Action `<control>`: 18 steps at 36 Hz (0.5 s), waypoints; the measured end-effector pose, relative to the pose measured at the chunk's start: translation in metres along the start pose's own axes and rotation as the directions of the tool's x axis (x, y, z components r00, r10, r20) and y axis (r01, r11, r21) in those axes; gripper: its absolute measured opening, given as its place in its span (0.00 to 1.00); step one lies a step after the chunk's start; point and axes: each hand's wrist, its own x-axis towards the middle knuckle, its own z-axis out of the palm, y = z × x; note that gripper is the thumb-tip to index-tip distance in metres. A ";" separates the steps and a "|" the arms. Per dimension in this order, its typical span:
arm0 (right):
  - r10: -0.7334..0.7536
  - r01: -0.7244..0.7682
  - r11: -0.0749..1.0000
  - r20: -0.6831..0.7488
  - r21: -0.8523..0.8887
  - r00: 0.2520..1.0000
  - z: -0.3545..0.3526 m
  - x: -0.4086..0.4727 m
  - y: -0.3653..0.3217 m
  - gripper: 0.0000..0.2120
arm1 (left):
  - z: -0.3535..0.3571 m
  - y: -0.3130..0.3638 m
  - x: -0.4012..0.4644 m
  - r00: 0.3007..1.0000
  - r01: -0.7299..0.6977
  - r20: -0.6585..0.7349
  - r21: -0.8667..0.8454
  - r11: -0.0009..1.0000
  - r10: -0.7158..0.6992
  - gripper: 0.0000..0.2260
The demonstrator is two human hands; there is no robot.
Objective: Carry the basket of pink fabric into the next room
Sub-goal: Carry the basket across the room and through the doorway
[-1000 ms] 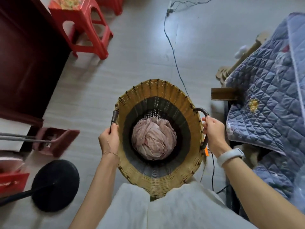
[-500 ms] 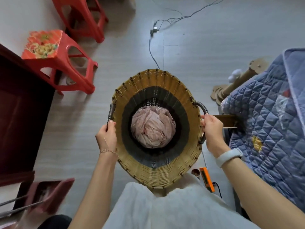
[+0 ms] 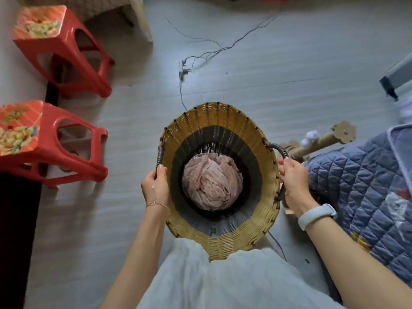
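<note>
**Basket up and in transit, doorway not in sight**

Both hands are on it! The left hand is clenched round the dark handle on its side, the right hand wrapped round the opposite handle, and the woven basket rides in front of the body, clear of the floor. The pink fabric sits bundled deep at the bottom. Two red stools to the left, a quilted blue cover to the right, a cable trailing ahead. The lift looks done; the walk to the next room remains.
</note>
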 end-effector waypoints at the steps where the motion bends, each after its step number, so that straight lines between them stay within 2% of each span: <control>1: 0.007 -0.007 1.000 0.001 0.008 1.000 0.005 0.008 -0.007 0.12 | 0.007 0.009 0.009 1.000 -0.015 0.004 0.013 1.000 0.015 0.15; 9: 0.010 -0.005 0.998 -0.075 0.067 0.997 0.037 0.076 -0.062 0.13 | 0.076 0.080 0.066 0.997 -0.069 0.024 0.065 0.996 0.067 0.14; 18: 0.033 -0.028 0.998 -0.082 0.053 0.996 0.048 0.199 -0.134 0.14 | 0.176 0.149 0.116 0.999 -0.040 0.002 0.055 0.998 0.039 0.16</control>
